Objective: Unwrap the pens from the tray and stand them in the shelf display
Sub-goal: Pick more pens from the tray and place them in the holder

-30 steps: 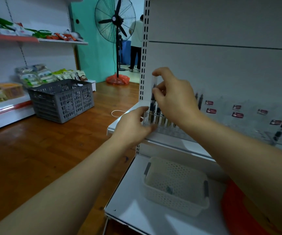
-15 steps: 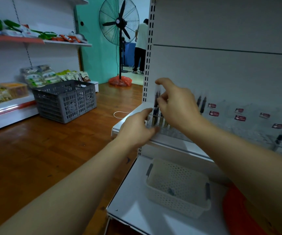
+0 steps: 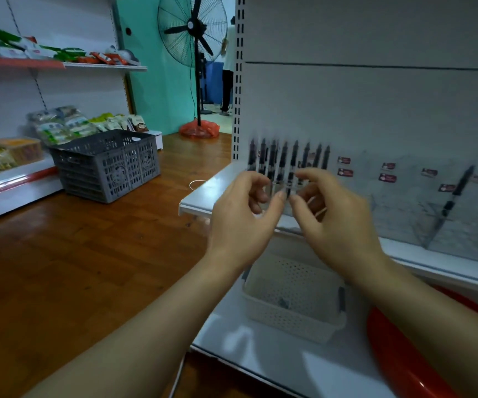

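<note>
At the centre of the frame, the left hand point(image 3: 242, 216) and the right hand point(image 3: 334, 222) are hovering close together, thumbs nearly meeting, in front of the white metal shelf point(image 3: 203, 193). Both sets of fingers are curling loosely; something thin and clear may be lying between the thumbs, but motion blur is preventing a firm reading, so whether either hand is gripping anything cannot be told. Directly behind the hands, a row of dark-barrelled pens point(image 3: 288, 162) is standing upright in the clear plastic display rack point(image 3: 404, 214), their long axes running vertically in the frame. A single dark pen point(image 3: 454, 196) is leaning at a slant in the rack at the right of the frame, well apart from the row. Below the hands, on the lower white shelf, the white perforated plastic tray point(image 3: 292, 305) is sitting with one small dark item point(image 3: 282, 303) visible inside; whether this is a wrapped pen is too blurred to tell. The tray is lying straight beneath both wrists, slightly nearer the right forearm in the frame. Judging from this layout, any further supply of pens is lying downward from the hands, and the free rack slots are lying to the right of the standing row.
</note>
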A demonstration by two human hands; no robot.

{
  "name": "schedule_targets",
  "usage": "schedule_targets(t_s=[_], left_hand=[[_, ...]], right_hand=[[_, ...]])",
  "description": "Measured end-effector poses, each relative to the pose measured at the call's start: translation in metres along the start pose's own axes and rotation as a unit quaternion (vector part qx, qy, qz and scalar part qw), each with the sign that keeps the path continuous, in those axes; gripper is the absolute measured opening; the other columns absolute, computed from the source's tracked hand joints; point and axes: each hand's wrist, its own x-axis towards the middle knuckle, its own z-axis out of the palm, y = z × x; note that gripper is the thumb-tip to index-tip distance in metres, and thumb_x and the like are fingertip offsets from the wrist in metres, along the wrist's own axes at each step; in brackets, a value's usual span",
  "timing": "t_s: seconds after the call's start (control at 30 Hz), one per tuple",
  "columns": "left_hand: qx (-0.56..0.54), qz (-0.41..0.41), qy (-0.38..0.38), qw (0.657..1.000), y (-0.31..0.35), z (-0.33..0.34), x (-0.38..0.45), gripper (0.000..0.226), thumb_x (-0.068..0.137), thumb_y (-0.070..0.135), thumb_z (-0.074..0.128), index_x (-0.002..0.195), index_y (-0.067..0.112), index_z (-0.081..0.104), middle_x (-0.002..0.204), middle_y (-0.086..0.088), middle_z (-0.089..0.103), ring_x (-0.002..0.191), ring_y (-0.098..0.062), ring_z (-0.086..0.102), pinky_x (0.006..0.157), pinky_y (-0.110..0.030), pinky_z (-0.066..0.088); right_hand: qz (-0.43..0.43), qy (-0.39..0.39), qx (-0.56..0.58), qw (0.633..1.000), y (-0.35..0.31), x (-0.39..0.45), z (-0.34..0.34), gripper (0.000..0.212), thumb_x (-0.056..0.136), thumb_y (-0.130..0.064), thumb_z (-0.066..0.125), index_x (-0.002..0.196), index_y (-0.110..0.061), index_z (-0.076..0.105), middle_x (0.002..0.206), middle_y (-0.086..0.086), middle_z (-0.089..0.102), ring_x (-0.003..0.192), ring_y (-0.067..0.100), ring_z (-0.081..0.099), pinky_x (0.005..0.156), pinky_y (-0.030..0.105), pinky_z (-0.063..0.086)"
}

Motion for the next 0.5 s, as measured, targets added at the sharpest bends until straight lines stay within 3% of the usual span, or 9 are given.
schedule_targets(t_s=[0.07, 0.2, 0.37, 0.5], left_hand=[[-0.025, -0.018, -0.031, 0.999, 0.001, 0.009, -0.024, 0.018, 0.092, 0.031, 0.069, 0.104, 0.022, 0.060, 0.084, 0.006, 0.062, 0.078, -0.013, 0.059, 0.066, -0.025, 0.051], [-0.030, -0.060, -0.090, 0.994, -0.011, 0.031, -0.076, 0.013, 0.094, 0.027, 0.067, 0.103, 0.020, 0.062, 0.085, 0.005, 0.063, 0.079, -0.012, 0.060, 0.069, -0.020, 0.048], [0.029, -0.101, -0.267, 0.958, -0.043, 0.059, -0.146, 0.018, 0.095, 0.034, 0.064, 0.110, 0.023, 0.062, 0.092, 0.009, 0.064, 0.088, -0.005, 0.060, 0.078, -0.029, 0.052], [0.066, -0.110, -0.375, 0.918, -0.058, 0.071, -0.197, 0.034, 0.095, 0.039, 0.064, 0.125, 0.025, 0.057, 0.109, 0.010, 0.061, 0.101, -0.002, 0.057, 0.089, -0.027, 0.051]], right_hand=[[0.012, 0.010, -0.001, 1.000, 0.009, -0.030, -0.004, 0.033, 0.094, -0.023, 0.066, 0.127, -0.021, 0.060, 0.084, -0.017, 0.058, 0.073, 0.004, 0.059, 0.062, 0.012, 0.043], [0.040, -0.022, -0.022, 0.999, 0.031, -0.099, -0.010, 0.029, 0.092, -0.020, 0.070, 0.120, -0.019, 0.064, 0.085, -0.011, 0.061, 0.070, 0.007, 0.058, 0.065, 0.026, 0.048], [0.068, -0.152, -0.036, 0.985, 0.064, -0.193, -0.006, 0.023, 0.095, -0.027, 0.067, 0.117, -0.019, 0.067, 0.087, -0.013, 0.061, 0.069, 0.001, 0.053, 0.063, 0.029, 0.051], [0.104, -0.283, -0.036, 0.953, 0.086, -0.252, -0.003, 0.031, 0.096, -0.041, 0.053, 0.122, -0.027, 0.062, 0.095, -0.015, 0.063, 0.076, 0.001, 0.055, 0.070, 0.028, 0.051]])
